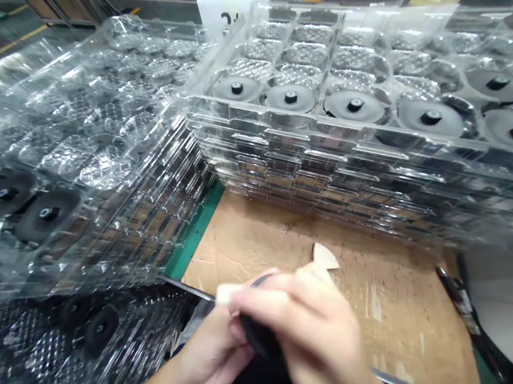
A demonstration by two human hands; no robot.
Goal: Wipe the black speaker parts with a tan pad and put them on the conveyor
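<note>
My left hand (213, 350) is closed around a dark, round, cup-like part (258, 336), held just in front of the bench edge. Over it reaches my right hand (313, 321), its fingers pinched together and blurred by motion. A small white piece (225, 293) shows at the right fingertips, against the part's edge; its kind is not clear. Just beyond the right knuckles, a pale fan-shaped piece (325, 257) lies on the cardboard sheet (269, 234). Part of the dark round part is hidden behind the right fingers.
Stacked clear plastic trays (346, 132) stand behind the cardboard, their front pockets holding dark discs with central knobs. Another tray stack (113, 127) rises at the left, and more trays (46, 340) sit lower left. A black pen-like object (456, 297) lies at the right.
</note>
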